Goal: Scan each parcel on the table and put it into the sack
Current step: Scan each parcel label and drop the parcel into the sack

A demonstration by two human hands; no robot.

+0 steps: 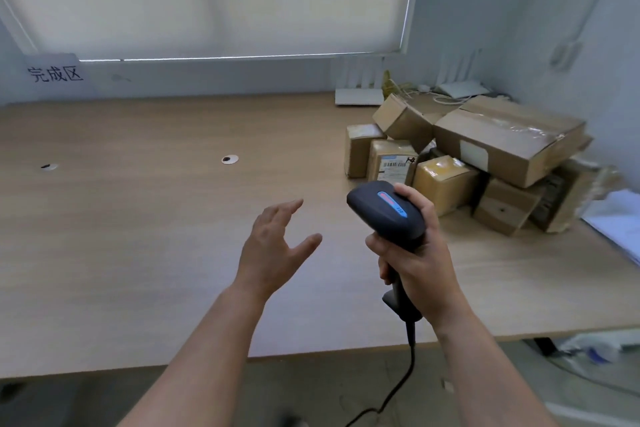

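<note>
Right hand (415,253): wrapped around the grip of the scanner (386,215), thumb up near the head; held upright above the table (138,236), nose turned toward the pile.
Left hand (273,250): empty, fingers spread wide, palm turned inward, hovering above bare tabletop just left of the scanner.
Parcels (467,163): heaped at the far right of the table, against the corner wall; none held, none visibly in a sack.
Key relation: pile lies ahead and to the right of both hands. Right hand is nearer but occupied, so the free left hand would have to cross in front of the scanner to fetch a box (judgement).
Nearest boxes: yellow-taped box (445,182) just beyond the scanner head; labelled box (393,161) beside it, barcode label facing the camera.
Long box (509,139): lies on top of the heap, long axis running left-near to right-far, tilted; white label on its near side.
Materials: brown cardboard, glossy clear and yellow tape, some corners crumpled; scanner matte black plastic with a blue-red strip, trailing a black cable (408,367) off the table edge.
Table: pale wood-grain laminate, two round cable holes.
Sack: not in view.
Step (judgement): early, picking the first parcel to scan.
</note>
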